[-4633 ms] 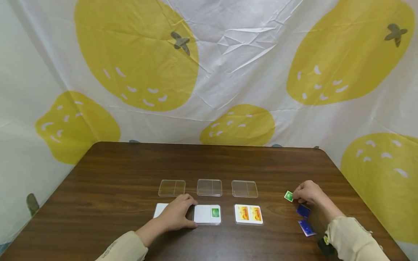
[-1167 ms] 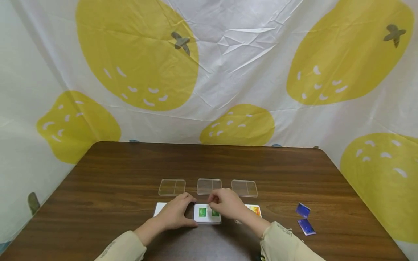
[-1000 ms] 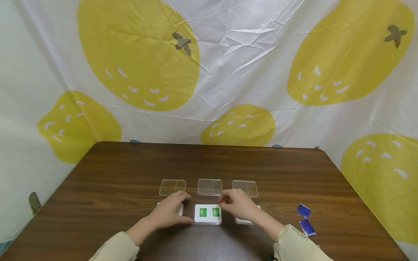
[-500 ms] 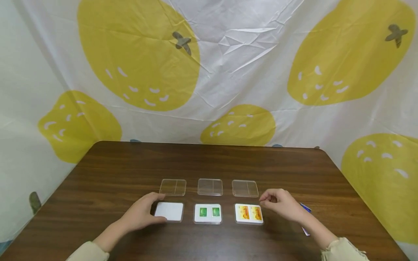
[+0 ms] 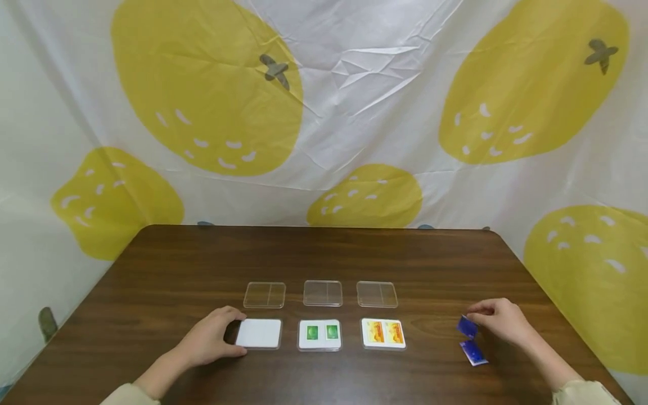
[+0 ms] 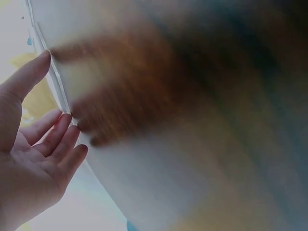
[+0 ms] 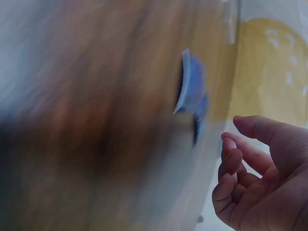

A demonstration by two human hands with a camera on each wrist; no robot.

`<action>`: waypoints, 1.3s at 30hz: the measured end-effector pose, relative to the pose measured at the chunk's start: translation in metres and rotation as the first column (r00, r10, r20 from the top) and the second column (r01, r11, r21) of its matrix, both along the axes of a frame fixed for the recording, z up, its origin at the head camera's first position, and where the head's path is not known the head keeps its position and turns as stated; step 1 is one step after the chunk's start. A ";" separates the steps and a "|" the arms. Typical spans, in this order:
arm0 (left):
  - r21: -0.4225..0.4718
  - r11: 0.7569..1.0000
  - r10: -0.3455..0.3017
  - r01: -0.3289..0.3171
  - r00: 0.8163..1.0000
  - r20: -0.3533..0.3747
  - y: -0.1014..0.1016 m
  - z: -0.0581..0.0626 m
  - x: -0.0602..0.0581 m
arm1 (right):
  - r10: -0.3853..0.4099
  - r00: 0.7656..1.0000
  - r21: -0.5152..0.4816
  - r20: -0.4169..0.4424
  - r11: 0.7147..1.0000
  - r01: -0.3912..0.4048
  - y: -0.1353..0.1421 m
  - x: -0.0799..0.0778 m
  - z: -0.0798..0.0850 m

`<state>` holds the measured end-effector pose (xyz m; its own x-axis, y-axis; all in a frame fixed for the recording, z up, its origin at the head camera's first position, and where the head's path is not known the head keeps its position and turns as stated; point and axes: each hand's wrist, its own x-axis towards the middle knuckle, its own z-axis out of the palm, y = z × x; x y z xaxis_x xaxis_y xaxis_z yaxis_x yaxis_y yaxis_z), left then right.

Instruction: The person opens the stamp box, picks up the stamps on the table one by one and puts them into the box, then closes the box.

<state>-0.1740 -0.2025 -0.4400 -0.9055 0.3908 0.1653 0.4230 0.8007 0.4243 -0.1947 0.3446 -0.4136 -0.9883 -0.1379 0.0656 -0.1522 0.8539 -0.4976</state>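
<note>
My left hand (image 5: pixel 208 337) rests at the left end of a clear case with a plain white insert (image 5: pixel 259 333), thumb and fingertips at its near and far corners. To its right, another case (image 5: pixel 320 345) carries two green stamps (image 5: pixel 312 333). Two orange stamps (image 5: pixel 376 332) lie side by side in the rightmost case (image 5: pixel 383 345). Over on the right, my right hand (image 5: pixel 501 320) has its fingertips at the far corner of one blue stamp (image 5: pixel 467 327). Nearer me lies a second blue stamp (image 5: pixel 473 353). In the right wrist view, thumb and index finger stand slightly apart.
Three clear lids (image 5: pixel 265 295) lie in a row behind the cases. Everything sits on a brown wooden table (image 5: pixel 202 253), and a white cloth with yellow fruit print (image 5: pixel 364 194) hangs behind it.
A second green stamp now lies in the middle case. My right hand has left it and moved right to the blue stamps. My left hand has shifted left to the plain white case.
</note>
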 end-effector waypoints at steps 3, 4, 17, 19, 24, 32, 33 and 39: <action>-0.006 1.000 0.008 -0.008 1.000 -0.007 0.001 0.000 0.001 | -0.014 1.000 0.046 0.017 0.999 0.014 0.007 0.003 -0.005; -0.008 1.000 0.009 -0.009 1.000 -0.007 0.002 0.001 0.001 | -0.018 1.000 0.058 0.024 0.998 0.017 0.008 0.003 -0.006; -0.024 1.000 0.006 -0.007 1.000 -0.030 0.003 -0.001 -0.001 | -0.087 0.996 0.181 -0.007 0.980 0.087 0.005 0.013 -0.011; -0.022 1.000 0.010 -0.011 1.000 -0.029 0.003 -0.001 -0.001 | -0.084 0.996 0.183 -0.024 0.979 0.087 0.004 0.013 -0.012; -0.014 1.000 0.025 -0.025 1.000 -0.013 0.002 -0.001 0.000 | -0.068 0.996 0.173 -0.062 0.982 0.078 0.002 0.012 -0.016; -0.012 0.999 0.034 -0.034 0.999 0.002 0.003 0.000 0.000 | -0.069 0.990 0.170 -0.125 0.981 0.090 0.002 0.012 -0.019; -0.012 0.999 0.037 -0.037 0.999 0.006 0.003 0.000 0.000 | -0.071 0.989 0.170 -0.126 0.981 0.092 0.002 0.012 -0.019; -0.012 0.999 0.039 -0.039 0.999 0.002 0.004 0.000 0.000 | -0.094 0.991 0.156 -0.098 0.982 0.109 0.001 0.012 -0.018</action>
<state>-0.1736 -0.1985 -0.4398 -0.9203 0.3574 0.1592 0.3909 0.8213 0.4156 -0.1831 0.3459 -0.4311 -0.9888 -0.0529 0.1395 -0.0981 0.9350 -0.3408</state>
